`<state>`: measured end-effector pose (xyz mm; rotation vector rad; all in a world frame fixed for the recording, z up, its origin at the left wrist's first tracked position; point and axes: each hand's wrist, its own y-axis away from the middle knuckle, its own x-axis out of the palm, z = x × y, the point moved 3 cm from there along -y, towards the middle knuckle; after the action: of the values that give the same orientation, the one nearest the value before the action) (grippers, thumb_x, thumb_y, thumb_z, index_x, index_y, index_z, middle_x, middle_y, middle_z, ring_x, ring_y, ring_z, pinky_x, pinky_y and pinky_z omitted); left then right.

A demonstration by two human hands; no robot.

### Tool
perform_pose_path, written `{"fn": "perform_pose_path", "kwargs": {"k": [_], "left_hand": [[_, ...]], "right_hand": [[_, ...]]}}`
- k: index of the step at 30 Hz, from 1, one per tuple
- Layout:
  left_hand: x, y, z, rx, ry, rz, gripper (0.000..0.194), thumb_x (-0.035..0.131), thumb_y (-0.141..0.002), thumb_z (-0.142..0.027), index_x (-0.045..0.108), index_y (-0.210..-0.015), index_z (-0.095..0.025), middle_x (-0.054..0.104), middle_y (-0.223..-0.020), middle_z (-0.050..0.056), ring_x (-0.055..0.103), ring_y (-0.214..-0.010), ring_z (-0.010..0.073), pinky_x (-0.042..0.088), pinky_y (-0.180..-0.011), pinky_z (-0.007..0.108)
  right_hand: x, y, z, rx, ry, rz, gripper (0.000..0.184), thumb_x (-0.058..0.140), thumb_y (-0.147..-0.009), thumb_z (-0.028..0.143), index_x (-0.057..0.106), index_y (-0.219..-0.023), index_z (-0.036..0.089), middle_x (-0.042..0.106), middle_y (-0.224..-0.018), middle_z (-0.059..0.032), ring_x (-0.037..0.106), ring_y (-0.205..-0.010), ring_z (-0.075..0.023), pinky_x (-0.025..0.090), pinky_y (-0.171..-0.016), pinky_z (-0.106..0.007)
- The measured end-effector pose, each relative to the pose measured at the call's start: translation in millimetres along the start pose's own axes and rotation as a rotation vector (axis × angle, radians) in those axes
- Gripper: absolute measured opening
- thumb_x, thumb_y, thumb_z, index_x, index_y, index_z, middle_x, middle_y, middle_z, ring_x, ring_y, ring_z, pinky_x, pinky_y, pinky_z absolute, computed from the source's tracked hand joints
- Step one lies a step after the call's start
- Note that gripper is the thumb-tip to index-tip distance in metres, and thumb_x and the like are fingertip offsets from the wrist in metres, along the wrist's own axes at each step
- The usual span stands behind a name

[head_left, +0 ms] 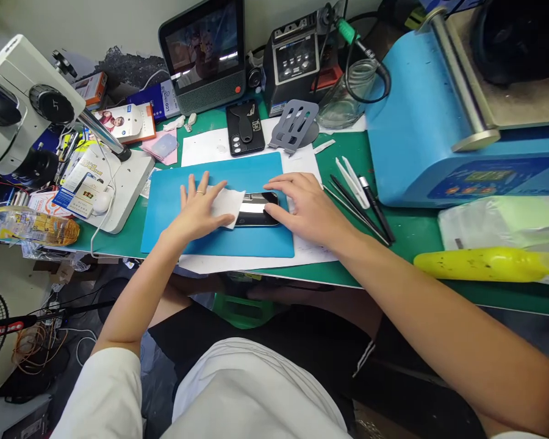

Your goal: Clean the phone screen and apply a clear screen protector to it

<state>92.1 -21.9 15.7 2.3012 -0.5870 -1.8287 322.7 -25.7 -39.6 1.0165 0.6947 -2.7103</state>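
A smartphone (258,213) with a black, shiny screen lies on a blue mat (219,244). My left hand (199,212) rests over its left end, fingers spread, pressing a white wipe (230,205) that covers that part of the phone. The thumb lies at the wipe's lower edge. At the phone's right end, my right hand (304,204) has its thumb and fingertips on opposite sides of the edge, gripping it. The phone's left end is hidden under the wipe and hand.
Tweezers and pens (359,189) lie right of the mat. Behind it are a dark phone case (246,128), a grey folding stand (296,125) and a glass jar (343,97). A microscope base (123,201) stands left, a blue machine (421,140) right, with a yellow bottle (480,264) in front.
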Motion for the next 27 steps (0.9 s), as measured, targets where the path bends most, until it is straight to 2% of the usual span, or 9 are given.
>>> {"fn": "perform_pose_path", "kwargs": {"k": [3, 5, 9, 13, 16, 20, 23, 27], "left_hand": [[1.0, -3, -18, 0.055, -0.021, 0.019, 0.083, 0.072, -0.091, -0.045, 0.037, -0.164, -0.028, 0.000, -0.180, 0.008, -0.016, -0.163, 0.0402, -0.007, -0.131, 0.064], [-0.3, -3, -21, 0.071, -0.028, 0.030, 0.083, 0.073, -0.091, -0.047, 0.038, -0.163, -0.026, 0.002, -0.180, 0.010, -0.016, -0.163, 0.0404, -0.006, -0.131, 0.065], [-9.9, -8, -14, 0.057, -0.080, 0.050, 0.095, 0.076, -0.087, -0.055, 0.033, -0.165, -0.022, -0.001, -0.179, 0.015, -0.017, -0.163, 0.0418, -0.009, -0.129, 0.066], [-19.8, -23, -14, 0.107, -0.152, 0.116, 0.108, 0.077, -0.082, -0.058, 0.023, -0.168, -0.021, -0.007, -0.179, 0.014, -0.019, -0.162, 0.0426, -0.009, -0.129, 0.065], [-20.4, -32, -20, 0.203, -0.202, 0.167, 0.109, 0.075, -0.082, -0.059, 0.020, -0.169, -0.023, -0.008, -0.179, 0.011, -0.020, -0.161, 0.0426, -0.010, -0.130, 0.065], [-15.9, -36, -24, 0.289, -0.252, 0.179, 0.106, 0.071, -0.082, -0.061, 0.021, -0.168, -0.024, -0.008, -0.179, 0.007, -0.021, -0.161, 0.0423, -0.015, -0.128, 0.064], [-14.5, -38, -21, 0.302, -0.260, 0.198, 0.106, 0.068, -0.083, -0.064, 0.019, -0.169, -0.026, -0.009, -0.179, 0.007, -0.021, -0.162, 0.0417, -0.014, -0.129, 0.063], [-20.6, -47, -15, 0.260, -0.300, 0.184, 0.116, 0.071, -0.078, -0.069, 0.017, -0.170, -0.023, -0.009, -0.179, 0.009, -0.023, -0.160, 0.0456, -0.017, -0.127, 0.065]], "right_hand": [[-1, 1, -1, -0.002, 0.000, -0.025, 0.032, 0.060, -0.095, 0.037, 0.071, -0.123, 0.028, 0.070, -0.126, -0.0122, 0.060, -0.128, -0.0372, 0.045, -0.113, -0.063], [-2, 2, -2, 0.001, 0.002, -0.041, 0.031, 0.060, -0.096, 0.038, 0.071, -0.123, 0.028, 0.071, -0.126, -0.0124, 0.060, -0.127, -0.0368, 0.045, -0.113, -0.062], [-2, 1, -3, 0.017, 0.013, -0.045, 0.031, 0.059, -0.097, 0.039, 0.071, -0.123, 0.028, 0.070, -0.126, -0.0122, 0.060, -0.128, -0.0363, 0.046, -0.113, -0.061], [-3, 0, -3, 0.040, 0.005, -0.041, 0.033, 0.056, -0.098, 0.042, 0.072, -0.122, 0.026, 0.071, -0.126, -0.0122, 0.060, -0.128, -0.0355, 0.046, -0.113, -0.060], [-3, -1, -1, 0.044, 0.001, -0.039, 0.034, 0.055, -0.099, 0.043, 0.072, -0.122, 0.026, 0.072, -0.125, -0.0124, 0.060, -0.128, -0.0352, 0.045, -0.114, -0.059], [-3, 0, -2, 0.043, 0.013, -0.026, 0.034, 0.054, -0.099, 0.045, 0.073, -0.121, 0.028, 0.071, -0.125, -0.0116, 0.060, -0.128, -0.0355, 0.046, -0.114, -0.059], [-3, 0, -3, 0.041, 0.027, -0.015, 0.034, 0.054, -0.099, 0.044, 0.072, -0.122, 0.028, 0.071, -0.125, -0.0117, 0.059, -0.128, -0.0359, 0.046, -0.113, -0.060], [-2, 1, -1, 0.003, 0.051, 0.023, 0.037, 0.054, -0.100, 0.045, 0.072, -0.127, 0.028, 0.068, -0.130, -0.0129, 0.057, -0.130, -0.0365, 0.044, -0.115, -0.060]]}}
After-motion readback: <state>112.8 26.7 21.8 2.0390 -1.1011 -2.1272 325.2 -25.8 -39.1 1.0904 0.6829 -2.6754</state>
